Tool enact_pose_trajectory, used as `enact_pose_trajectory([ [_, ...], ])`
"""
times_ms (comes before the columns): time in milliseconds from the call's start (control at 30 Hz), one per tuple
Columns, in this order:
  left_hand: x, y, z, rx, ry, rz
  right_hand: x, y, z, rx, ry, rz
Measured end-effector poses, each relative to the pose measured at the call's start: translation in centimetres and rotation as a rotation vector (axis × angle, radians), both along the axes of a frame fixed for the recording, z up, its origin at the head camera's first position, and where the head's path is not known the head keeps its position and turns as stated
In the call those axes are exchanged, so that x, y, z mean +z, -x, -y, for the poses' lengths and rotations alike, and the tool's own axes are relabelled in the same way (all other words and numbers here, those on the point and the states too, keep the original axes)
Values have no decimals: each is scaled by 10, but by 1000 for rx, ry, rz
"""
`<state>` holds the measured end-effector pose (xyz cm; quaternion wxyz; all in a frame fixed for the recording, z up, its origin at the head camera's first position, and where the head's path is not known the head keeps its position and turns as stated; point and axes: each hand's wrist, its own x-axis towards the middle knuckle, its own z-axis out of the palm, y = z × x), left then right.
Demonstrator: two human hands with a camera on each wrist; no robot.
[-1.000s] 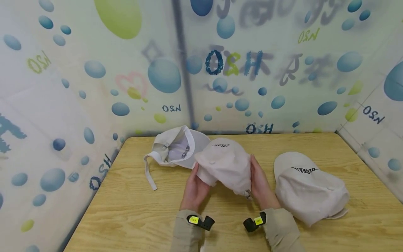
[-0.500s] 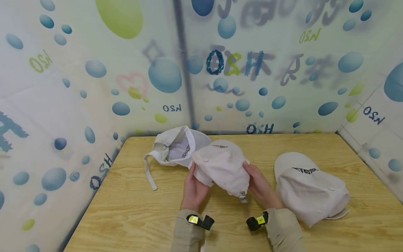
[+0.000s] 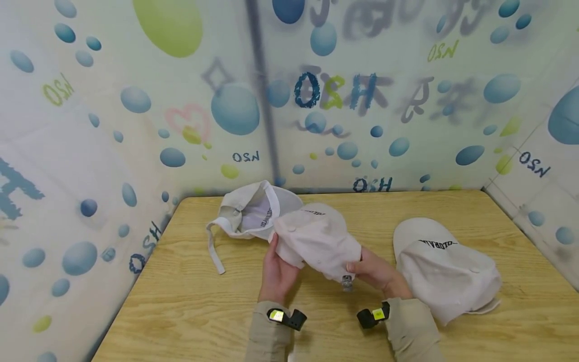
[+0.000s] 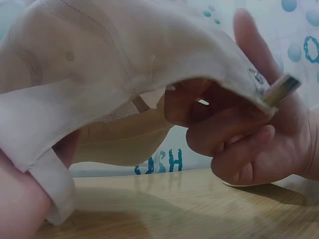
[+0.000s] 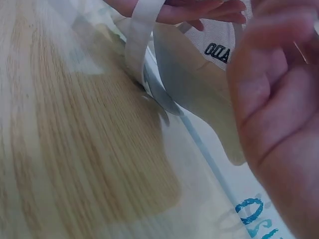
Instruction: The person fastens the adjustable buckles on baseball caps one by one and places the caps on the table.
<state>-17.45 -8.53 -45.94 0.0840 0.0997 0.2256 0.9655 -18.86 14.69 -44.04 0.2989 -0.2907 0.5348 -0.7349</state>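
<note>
A pale baseball cap [image 3: 312, 241] with dark lettering is held above the table, its brim towards the far side. My left hand [image 3: 279, 274] holds its left edge, thumb outside; in the right wrist view the left hand's fingers [image 5: 219, 11] reach under the cap beside a loose strap [image 5: 142, 40]. My right hand [image 3: 379, 271] grips the back edge, thumb on the cloth near a metal buckle [image 3: 347, 283]. Seen from the left wrist, the right hand's fingers [image 4: 224, 129] curl beneath that edge, and the buckle [image 4: 281, 92] sticks out by the palm.
Behind the held cap, a second pale cap [image 3: 242, 216] lies tipped with its inside showing and its strap hanging forward. A third cap [image 3: 445, 274] rests on the wooden table [image 3: 181, 301] at the right. A patterned wall [image 3: 384, 166] backs the table.
The held cap has turned and shifted slightly left. My right hand has slid from its right side down to the back edge, beside the buckle. The other caps stay put.
</note>
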Motion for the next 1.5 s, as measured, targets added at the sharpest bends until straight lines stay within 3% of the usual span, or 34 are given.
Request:
enact_pose_trajectory([
  [133, 0, 0, 1, -1, 4, 6, 1, -1, 4, 53, -86, -8],
  [267, 0, 0, 1, -2, 20, -5, 1, -1, 8, 89, -90, 5],
  [400, 1, -1, 1, -7, 43, -9, 0, -1, 10, 99, -22, 30],
  [533, 4, -3, -1, -25, 88, -17, -1, -1, 12, 60, 51, 84],
  [667, 4, -4, -5, -39, 175, -85, -1, 0, 15, 51, 165, 107],
  [867, 1, -5, -10, -54, 367, -232, 1, 0, 19, 96, 366, 128],
  [967, -1, -6, -12, -59, 473, -238, 1, 0, 20, 108, 424, 139],
  [1033, -3, -6, -12, -54, 557, -200, 1, 0, 21, 115, 454, 144],
  [1167, -6, -9, -11, -26, 891, -135, 1, 0, 23, 133, 510, 149],
  [1233, -9, -9, -10, -29, 1051, -142, 1, -1, 24, 136, 537, 155],
  [1300, -11, -9, -12, -30, 1192, -190, 1, -1, 25, 134, 550, 159],
  [1333, -12, -8, -14, -38, 1217, -234, 2, -2, 26, 131, 554, 163],
  [1433, -14, -2, -22, -65, 1231, -387, 3, -4, 28, 124, 550, 166],
  [1500, -14, 0, -27, -61, 1243, -449, 5, -5, 30, 114, 544, 167],
])
